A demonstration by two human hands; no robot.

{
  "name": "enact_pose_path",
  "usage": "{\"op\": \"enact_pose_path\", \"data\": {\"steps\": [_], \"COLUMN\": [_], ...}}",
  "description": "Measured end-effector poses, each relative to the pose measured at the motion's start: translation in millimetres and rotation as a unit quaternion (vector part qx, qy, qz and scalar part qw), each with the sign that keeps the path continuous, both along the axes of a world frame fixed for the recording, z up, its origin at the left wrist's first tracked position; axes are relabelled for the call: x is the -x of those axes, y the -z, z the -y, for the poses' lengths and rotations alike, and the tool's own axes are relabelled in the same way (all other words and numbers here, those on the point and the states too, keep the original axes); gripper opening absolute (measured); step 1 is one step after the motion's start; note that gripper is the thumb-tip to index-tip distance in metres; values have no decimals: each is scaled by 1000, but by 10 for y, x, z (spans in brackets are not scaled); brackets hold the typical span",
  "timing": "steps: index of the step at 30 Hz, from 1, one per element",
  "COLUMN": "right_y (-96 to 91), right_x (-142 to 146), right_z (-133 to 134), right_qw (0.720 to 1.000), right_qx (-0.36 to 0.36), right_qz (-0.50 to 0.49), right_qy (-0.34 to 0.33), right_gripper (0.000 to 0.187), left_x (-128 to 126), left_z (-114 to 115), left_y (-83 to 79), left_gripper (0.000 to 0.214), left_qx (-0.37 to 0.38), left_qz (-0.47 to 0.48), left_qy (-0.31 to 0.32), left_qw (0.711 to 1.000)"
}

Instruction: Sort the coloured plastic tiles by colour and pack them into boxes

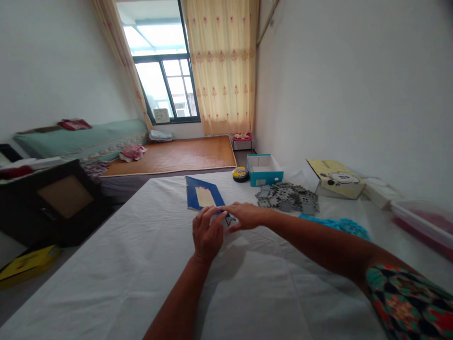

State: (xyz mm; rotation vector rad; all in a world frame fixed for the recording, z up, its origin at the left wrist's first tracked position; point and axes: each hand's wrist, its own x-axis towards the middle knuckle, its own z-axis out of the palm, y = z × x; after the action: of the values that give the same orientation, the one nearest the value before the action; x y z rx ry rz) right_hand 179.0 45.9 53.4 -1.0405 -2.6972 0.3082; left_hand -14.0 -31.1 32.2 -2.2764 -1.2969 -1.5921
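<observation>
A flat blue board point(191, 194) with a cream panel and a worn left edge lies on the white-covered table. At its near corner my left hand point(208, 233) has its fingers bent and gathered on the edge. My right hand point(247, 216) reaches in from the right, thumb and forefinger curved around a small dark-lined piece point(230, 220) by that same corner. The piece is partly covered by my fingers, and its kind cannot be made out. My fingertips nearly meet over the corner.
Beyond my right arm lie grey interlocking pieces point(288, 198) and blue pieces point(339, 225). A teal open box point(265, 177), a round yellow-black tin point(240, 174), a yellow cartoon box point(334, 178) and a clear plastic tub point(424, 222) stand along the table's far and right sides.
</observation>
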Motion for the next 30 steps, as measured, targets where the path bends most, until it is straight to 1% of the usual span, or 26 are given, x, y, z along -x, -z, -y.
{"op": "enact_pose_path", "data": {"steps": [1,2,3,4,5,6,7,8,10,12,13,15,17,18,20,22,23,25,27,29,30], "right_y": [-68,-158,-251,-333,-391,-421,-423,-403,-337,-301,-312,-408,-580,-679,-862,-965,-971,-886,-706,-520,-454], "right_x": [-101,-246,-420,-606,-788,-952,-1088,-1193,-1309,-1337,-1335,-1324,-1310,-1295,-1229,-1092,-995,-762,-520,-345,-309], "right_z": [-120,-270,-434,-596,-742,-863,-955,-1016,-1070,-1074,-1069,-1050,-991,-931,-721,-373,-151,347,829,1171,1257], "right_qw": [1000,998,992,977,953,932,917,908,907,905,903,897,895,899,921,950,962,978,987,994,997], "right_qx": [-1,-12,-39,-78,-105,-119,-124,-122,-110,-106,-108,-117,-133,-144,-167,-179,-179,-163,-136,-95,-75], "right_qz": [-10,-16,-11,9,50,89,114,135,153,163,165,164,154,145,120,93,82,65,48,37,27], "right_qy": [17,58,122,200,279,331,361,377,377,378,381,393,397,387,330,236,191,113,74,31,3], "right_gripper": [57,52,47,47,46,46,47,46,38,27,25,27,31,31,30,29,29,28,28,27,27], "left_x": [-5,-11,-21,-33,-49,-69,-91,-114,-157,-182,-186,-174,-145,-127,-85,-36,-9,50,109,153,165], "left_z": [12,21,29,35,41,45,46,46,36,18,6,-21,-53,-69,-98,-121,-129,-146,-172,-216,-243], "left_y": [4,8,10,10,9,8,8,11,32,76,104,162,200,205,173,89,34,-78,-151,-154,-131], "left_gripper": [23,23,23,24,25,26,27,29,33,37,37,28,13,12,18,21,25,34,42,45,46], "left_qx": [6,14,20,24,26,27,29,32,55,90,107,133,140,140,137,135,130,112,100,117,136], "left_qz": [-11,-21,-32,-47,-66,-90,-117,-143,-189,-215,-220,-225,-218,-207,-166,-96,-47,80,204,281,301], "left_qy": [-1,0,5,13,22,34,49,64,96,123,132,141,116,91,31,-9,-18,-25,-18,6,24], "left_qw": [1000,1000,999,999,997,995,992,987,976,965,961,955,959,964,976,986,990,990,974,953,944]}}
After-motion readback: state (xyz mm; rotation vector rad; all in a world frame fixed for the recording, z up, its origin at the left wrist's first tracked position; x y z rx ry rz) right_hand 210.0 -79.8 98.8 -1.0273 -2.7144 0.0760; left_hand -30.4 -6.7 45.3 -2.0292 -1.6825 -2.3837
